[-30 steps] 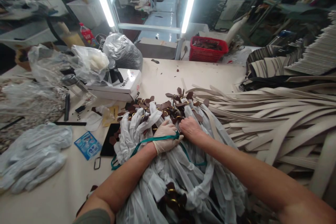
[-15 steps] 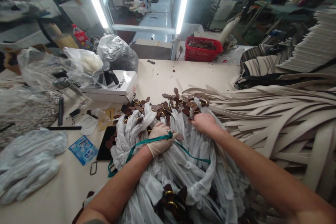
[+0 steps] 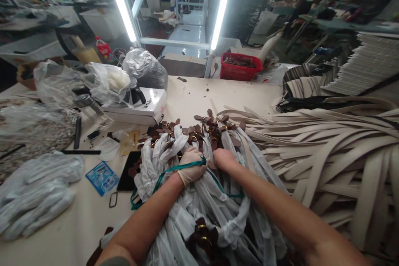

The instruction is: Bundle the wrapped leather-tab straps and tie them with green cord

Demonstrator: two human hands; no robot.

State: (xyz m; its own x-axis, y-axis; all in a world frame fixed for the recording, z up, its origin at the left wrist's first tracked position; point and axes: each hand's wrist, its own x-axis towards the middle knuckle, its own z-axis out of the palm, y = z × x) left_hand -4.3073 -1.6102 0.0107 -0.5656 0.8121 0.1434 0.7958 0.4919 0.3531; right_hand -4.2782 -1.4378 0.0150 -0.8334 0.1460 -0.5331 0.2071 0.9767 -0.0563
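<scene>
A heap of straps in thin white wrapping fills the middle of the table. Brown leather tabs with gold-coloured rings stick out at their far ends. My left hand, in a pale thin glove, is closed over some wrapped straps. A green ribbon crosses the back of this hand to a knot by its thumb side, and its other part trails right over the heap. Just to the right, my bare right hand is closed among the straps, close to the left hand. Its fingertips are hidden.
Beige straps lie piled on the right. A red basket stands at the back. To the left are a white box, a glass bottle, a blue packet and light fabric gloves.
My right hand has moved left and nearer to me, away from the far strap ends toward the left hand. The left hand keeps its hold; the camera has tilted up slightly.
</scene>
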